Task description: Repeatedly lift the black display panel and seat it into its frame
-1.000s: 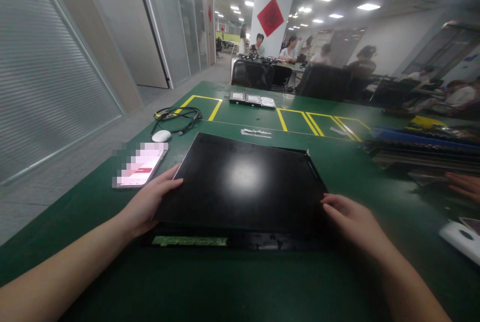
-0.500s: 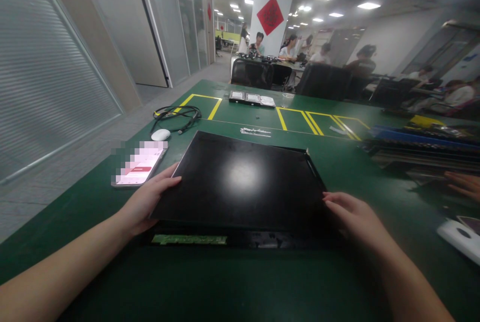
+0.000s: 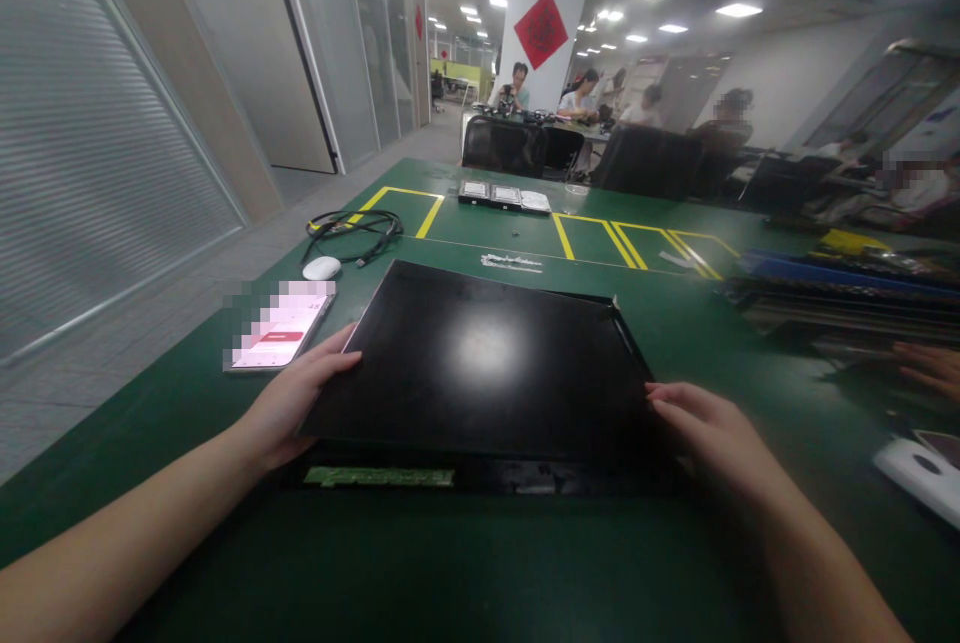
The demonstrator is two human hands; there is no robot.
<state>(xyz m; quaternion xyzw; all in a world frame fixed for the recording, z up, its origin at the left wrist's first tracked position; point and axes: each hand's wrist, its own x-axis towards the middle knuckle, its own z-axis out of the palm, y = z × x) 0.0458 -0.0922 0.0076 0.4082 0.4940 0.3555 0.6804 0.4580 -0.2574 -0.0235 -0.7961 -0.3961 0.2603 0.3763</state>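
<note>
A glossy black screen panel (image 3: 420, 363) lies in front of me, raised at its left side, with a bright reflection near its middle. Under it is a black frame (image 3: 555, 476), and a green circuit strip (image 3: 379, 476) shows along its near edge. My left hand (image 3: 304, 398) is closed on the panel's left edge, thumb on top and the other fingers mostly hidden below. At the right edge, my right hand (image 3: 697, 418) has its fingertips pinched on the rim; whether they grip the panel alone or the frame too, I cannot tell.
On the green table (image 3: 150, 483) sit a phone (image 3: 274, 333), a white mouse (image 3: 322, 269) and a coiled black cable (image 3: 360, 228). Hard drives (image 3: 504, 196) lie beyond, near yellow tape outlines. At right are stacked panels (image 3: 810, 293), another person's hand (image 3: 930, 368) and a white device (image 3: 919, 473).
Both hands keep their hold on the panel, which has barely moved. At the right edge the other person's hand has shifted slightly, and people in the background have changed posture.
</note>
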